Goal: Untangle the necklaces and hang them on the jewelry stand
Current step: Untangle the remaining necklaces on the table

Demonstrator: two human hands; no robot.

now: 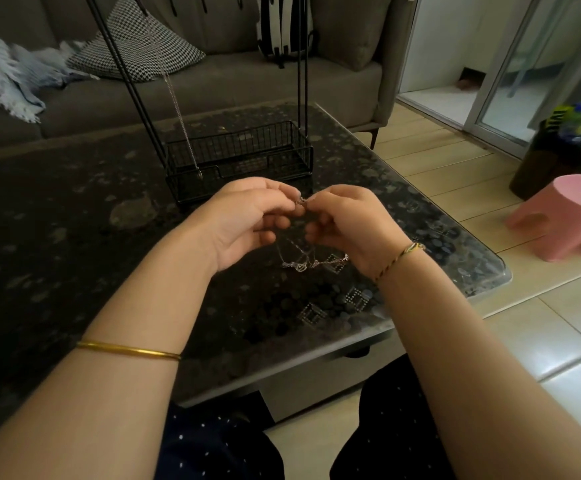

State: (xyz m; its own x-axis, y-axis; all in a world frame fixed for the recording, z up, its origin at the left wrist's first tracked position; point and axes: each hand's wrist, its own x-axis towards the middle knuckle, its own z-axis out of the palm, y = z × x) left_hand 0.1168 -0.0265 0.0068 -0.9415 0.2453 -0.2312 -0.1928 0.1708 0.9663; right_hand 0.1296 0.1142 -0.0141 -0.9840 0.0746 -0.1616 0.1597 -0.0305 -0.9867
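I've got both hands raised together over the table (57, 209), just in front of the jewelry stand (240, 152). The left hand (247, 220) and the right hand (348, 226) meet at the fingertips, and between them they pinch a small knot of the necklaces (308, 261). Thumb and forefinger of each hand are pressed onto that knot, and the other fingers are curled loosely underneath. Below the pinch, thin silver strands drop down and cross each other, and a cluster of pendants dangles between the wrists, just above the tabletop; I can't tell whether it touches the glass. On the stand, one chain (181, 123) hangs from up high, its lower end reaching down to the front left corner of the wire basket. The stand's black rods run up out of view. There's a gold bangle (128, 350) on the left forearm and a braided bracelet (400, 256) on the right wrist. Behind the table I see a grey sofa (247, 84) with a checked cushion (136, 46) and a pale blue blanket (2, 71), and off to the right a pink stool (569, 213) on the tiled floor.
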